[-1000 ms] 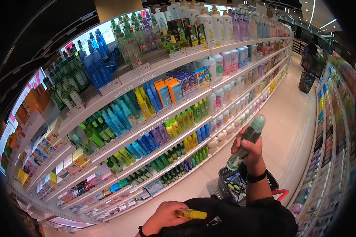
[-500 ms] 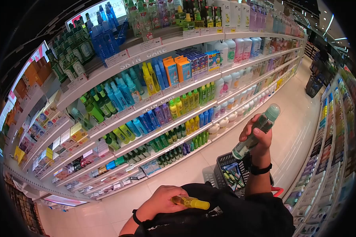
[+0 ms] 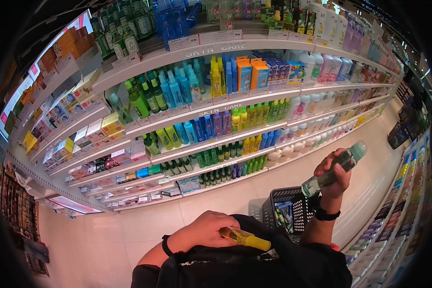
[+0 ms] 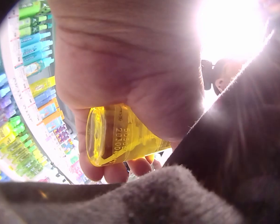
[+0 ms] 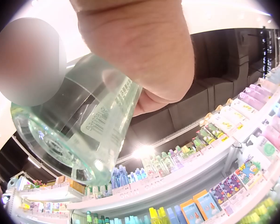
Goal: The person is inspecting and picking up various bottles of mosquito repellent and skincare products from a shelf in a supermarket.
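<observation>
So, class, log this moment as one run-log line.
left hand: grips yellow bottle | right hand: grips green bottle | basket: beneath right hand

Right hand gripping clear pale-green plastic bottle seen base-first, white printed label on its side, curved white shop shelves behind, orange cardboard boxes low down, pink plastic bottles at far right

A black mesh shopping basket shows just below the right hand, white skin-care shelves packed with blue, green and yellow bottles curve beyond both hands, orange boxes stand high above the left hand, and pale glossy floor tiles lie between.
</observation>
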The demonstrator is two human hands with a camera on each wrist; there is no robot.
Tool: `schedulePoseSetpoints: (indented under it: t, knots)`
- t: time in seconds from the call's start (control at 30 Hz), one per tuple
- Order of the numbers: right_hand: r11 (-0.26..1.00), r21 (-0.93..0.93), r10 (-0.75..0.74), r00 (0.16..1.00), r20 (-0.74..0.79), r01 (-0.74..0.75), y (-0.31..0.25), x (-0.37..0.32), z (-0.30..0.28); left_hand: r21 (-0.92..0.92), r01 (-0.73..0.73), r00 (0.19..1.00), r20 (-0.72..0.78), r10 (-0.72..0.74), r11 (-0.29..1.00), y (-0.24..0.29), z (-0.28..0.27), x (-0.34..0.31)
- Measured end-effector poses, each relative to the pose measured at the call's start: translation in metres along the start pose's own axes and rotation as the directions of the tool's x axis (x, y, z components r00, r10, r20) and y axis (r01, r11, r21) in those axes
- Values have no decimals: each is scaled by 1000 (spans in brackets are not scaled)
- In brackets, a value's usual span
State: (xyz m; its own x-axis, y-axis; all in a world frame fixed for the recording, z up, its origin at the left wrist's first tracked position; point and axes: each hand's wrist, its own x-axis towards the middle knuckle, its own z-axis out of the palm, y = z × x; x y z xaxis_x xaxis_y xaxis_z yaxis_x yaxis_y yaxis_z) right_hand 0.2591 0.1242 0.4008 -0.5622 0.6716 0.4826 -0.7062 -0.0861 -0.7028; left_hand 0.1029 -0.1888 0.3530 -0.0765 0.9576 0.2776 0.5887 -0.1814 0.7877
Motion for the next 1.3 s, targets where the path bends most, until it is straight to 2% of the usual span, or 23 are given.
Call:
schedulePoseSetpoints:
  t: [0.07,0.13,0.2,0.23,0.27,0.37,0.43,0.57,0.73,0.87,0.97,1.03,1.3]
  knots:
    - [999,-30,-27,1000,0,27,-5,-4,0,19,14,1000,4,-14,1000,2,1,-2]
    - [999,41,11,998,57,-13,4,-6,7,-2,36,999,-24,-36,999,9,1,-18]
    - [1000,24,6,993,121,-9,-5,-10,-6,-31,-68,991,-114,64,997,11,10,-14]
    - [1000,22,-12,993,119,9,-10,-12,-14,-29,-108,988,-111,104,994,9,14,-10]
    - [999,18,-36,988,153,34,-11,-10,-19,-13,-88,987,-138,85,996,9,17,-9]
    - [997,29,-76,987,141,73,-18,-17,-19,-61,-151,984,-103,144,987,6,19,-4]
    - [998,22,-60,982,181,57,-12,-14,-17,-40,-34,999,9,35,999,6,14,-9]
    - [999,2,-37,984,172,37,-12,-14,-16,-59,-36,999,-23,34,998,5,18,-12]
    - [999,29,-38,985,171,33,-3,-9,-10,0,-8,1000,-12,8,1000,5,10,-15]
    - [999,23,-41,978,207,37,-4,-10,-9,-14,-20,1000,-20,20,1000,5,11,-15]
    - [999,1,-44,983,178,44,-4,-9,-7,-16,-42,998,-39,41,999,5,11,-13]
    - [999,1,-42,981,188,43,-4,-8,-7,-26,-89,990,-114,86,996,5,14,-11]
    - [999,32,-32,974,224,25,-3,-8,-10,-34,-92,990,-114,88,995,5,14,-15]
